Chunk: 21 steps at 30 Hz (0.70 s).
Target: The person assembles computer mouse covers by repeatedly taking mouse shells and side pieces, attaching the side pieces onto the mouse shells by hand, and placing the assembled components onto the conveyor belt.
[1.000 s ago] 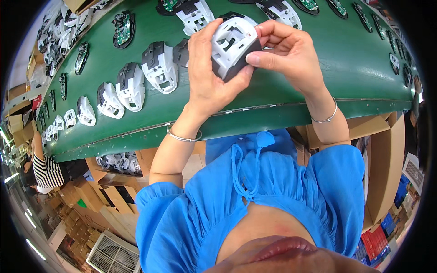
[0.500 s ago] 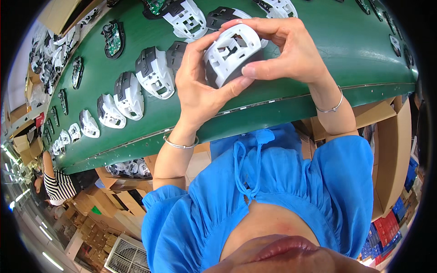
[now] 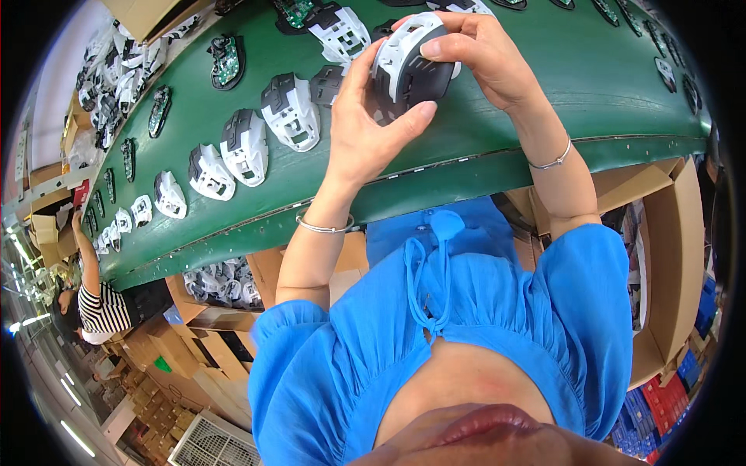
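My left hand and right hand both clasp a white-and-black plastic mouse shell above the green conveyor belt.

1 head-worn fisheye looks steeply down at close range: green conveyor belt arcs from 9 to 2 o'clock, blue blouse fills 6 o'clock.

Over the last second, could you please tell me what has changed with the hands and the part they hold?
Both hands, the left hand and the right hand, kept hold of the white and black mouse shell and turned it, so its dark side now shows more. The shell shifted only slightly over the green belt. The shells in a row on the belt kept their order, and nothing was let go.
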Each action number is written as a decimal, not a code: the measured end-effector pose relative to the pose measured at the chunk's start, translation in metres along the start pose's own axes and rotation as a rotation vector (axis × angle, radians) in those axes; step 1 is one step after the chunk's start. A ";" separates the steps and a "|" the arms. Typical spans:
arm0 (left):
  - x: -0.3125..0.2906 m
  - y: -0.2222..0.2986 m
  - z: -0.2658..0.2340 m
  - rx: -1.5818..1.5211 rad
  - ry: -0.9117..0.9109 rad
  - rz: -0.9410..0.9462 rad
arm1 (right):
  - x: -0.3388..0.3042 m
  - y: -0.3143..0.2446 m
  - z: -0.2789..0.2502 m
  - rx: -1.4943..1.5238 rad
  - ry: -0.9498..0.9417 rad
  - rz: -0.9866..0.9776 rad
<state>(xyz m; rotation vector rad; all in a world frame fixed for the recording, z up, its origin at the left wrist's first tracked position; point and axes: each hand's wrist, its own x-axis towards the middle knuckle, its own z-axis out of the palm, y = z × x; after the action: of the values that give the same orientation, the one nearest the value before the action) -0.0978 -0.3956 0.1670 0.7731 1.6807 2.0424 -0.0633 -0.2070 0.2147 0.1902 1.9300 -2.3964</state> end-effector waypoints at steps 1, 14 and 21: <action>0.000 -0.001 -0.004 0.102 -0.021 -0.030 | 0.001 0.004 -0.003 -0.052 0.003 -0.019; -0.001 0.003 -0.014 -0.050 -0.060 -0.132 | 0.001 -0.002 -0.002 -0.134 -0.146 -0.133; -0.005 0.008 -0.017 0.284 -0.193 -0.205 | 0.000 -0.022 -0.022 -0.640 -0.316 0.015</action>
<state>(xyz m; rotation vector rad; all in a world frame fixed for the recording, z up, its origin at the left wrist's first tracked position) -0.1046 -0.4132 0.1714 0.8195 1.8739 1.5610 -0.0649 -0.1813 0.2317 -0.1923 2.3709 -1.5554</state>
